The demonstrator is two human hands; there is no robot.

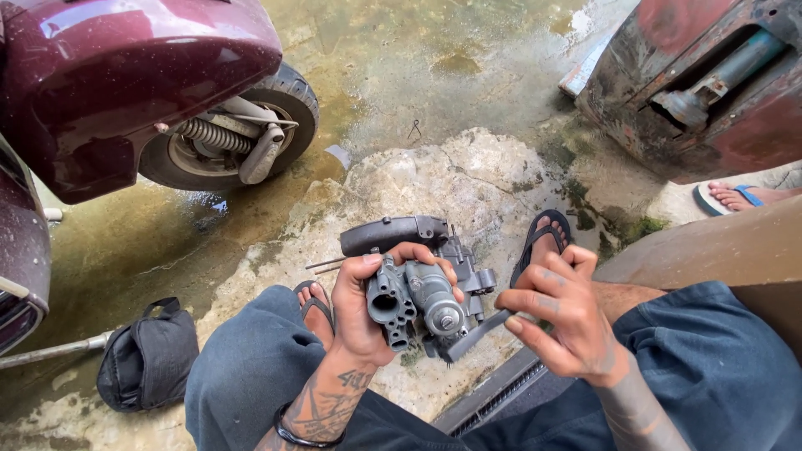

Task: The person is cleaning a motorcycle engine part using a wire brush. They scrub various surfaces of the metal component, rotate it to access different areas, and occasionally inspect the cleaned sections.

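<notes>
Carburettor [418, 296] off the scooter [125, 92], gripped in left hand [359, 309]; right hand [560, 313] pinches a flat tool [476, 334] against it; disassembly apparently unfinished.

The carburettor [415, 301] in the left hand [361, 311] is cast metal, dull grey and matt, with a rough, grimy skin; its round cap shows a slightly brighter, smoother metal. The curved intake piece on top looks like matt black rubber or plastic (hard to tell which). The tool [476, 332] in the right hand [558, 311] is dark and matt. The scooter body [125, 75] is glossy maroon paint, its tyre [288, 92] matt rubber, its spring [207, 134] bare metal. The floor [468, 184] is rough, cracked concrete, wet and stained. The bag [146, 355] is matt black cloth; the trousers [251, 367] are soft blue-grey cloth.
</notes>
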